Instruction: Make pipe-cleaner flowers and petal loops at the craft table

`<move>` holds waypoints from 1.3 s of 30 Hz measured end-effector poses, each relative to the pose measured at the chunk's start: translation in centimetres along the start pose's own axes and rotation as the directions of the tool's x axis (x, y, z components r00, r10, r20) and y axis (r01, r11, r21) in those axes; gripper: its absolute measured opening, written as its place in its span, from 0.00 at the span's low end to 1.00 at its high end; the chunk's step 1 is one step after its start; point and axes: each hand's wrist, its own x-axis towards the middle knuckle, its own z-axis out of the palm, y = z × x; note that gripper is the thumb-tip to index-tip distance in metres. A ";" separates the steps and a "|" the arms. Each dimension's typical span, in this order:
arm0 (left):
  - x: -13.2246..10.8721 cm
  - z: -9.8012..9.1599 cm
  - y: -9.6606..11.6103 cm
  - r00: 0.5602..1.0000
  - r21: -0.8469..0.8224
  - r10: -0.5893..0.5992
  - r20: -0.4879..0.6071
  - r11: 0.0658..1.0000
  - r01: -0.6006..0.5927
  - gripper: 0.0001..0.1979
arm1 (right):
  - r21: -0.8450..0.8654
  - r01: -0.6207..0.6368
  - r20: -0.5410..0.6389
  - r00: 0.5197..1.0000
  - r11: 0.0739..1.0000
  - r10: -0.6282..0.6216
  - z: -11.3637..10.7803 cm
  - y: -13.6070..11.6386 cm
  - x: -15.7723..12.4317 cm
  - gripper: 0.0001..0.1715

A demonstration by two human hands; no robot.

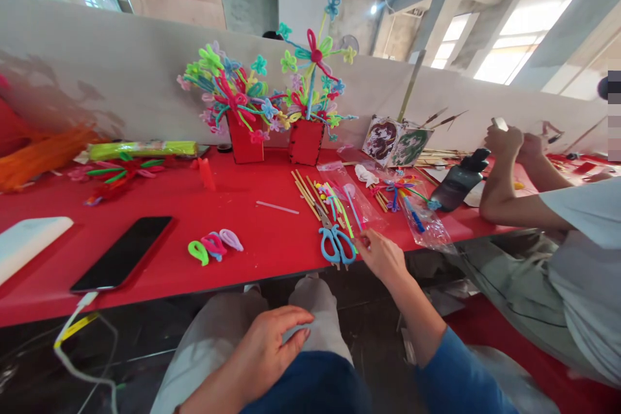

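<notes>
My right hand (385,260) reaches to the table's front edge, its fingertips pinched at the near end of a thin lilac-blue pipe cleaner (354,208). Just left of it lie blue-handled scissors (334,242), pointing away from me, over short coloured pipe cleaners (334,200) and wooden sticks (305,193). My left hand (272,346) hovers above my lap, fingers stretched and thumb apart, holding nothing. Looped pipe cleaners (214,246) in green, pink and lilac sit on the red table (272,239). A pale thin strip (277,207) lies beyond them.
Two red boxes (246,139) (306,142) hold pipe-cleaner flowers at the back. A phone (123,253) with a cable lies left. Clear plastic bags (434,233), a pipe-cleaner flower (400,187) and a dark bottle (458,181) are right, beside another person's arms (504,187).
</notes>
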 end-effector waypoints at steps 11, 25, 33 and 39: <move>-0.8 -0.4 0.2 1.000 -0.024 -0.025 -0.005 0.999 0.025 0.12 | 0.155 -0.015 -0.013 1.000 0.988 0.018 1.0 0.4 1.5 0.17; -0.4 -0.6 2.0 0.988 -0.318 -0.146 -0.044 0.940 0.125 0.11 | 0.467 0.170 -0.405 0.913 0.868 0.039 -1.6 1.2 -7.5 0.12; -0.8 -0.5 1.5 0.917 -0.785 -0.389 -0.085 0.593 0.179 0.18 | 0.588 0.552 -0.359 0.833 0.591 -0.421 1.7 -8.3 -13.0 0.12; -3.1 -4.6 -0.7 0.803 -0.726 -0.483 -0.351 0.681 0.093 0.15 | 0.473 0.548 -0.279 0.836 0.690 -0.472 4.4 -9.6 -13.3 0.14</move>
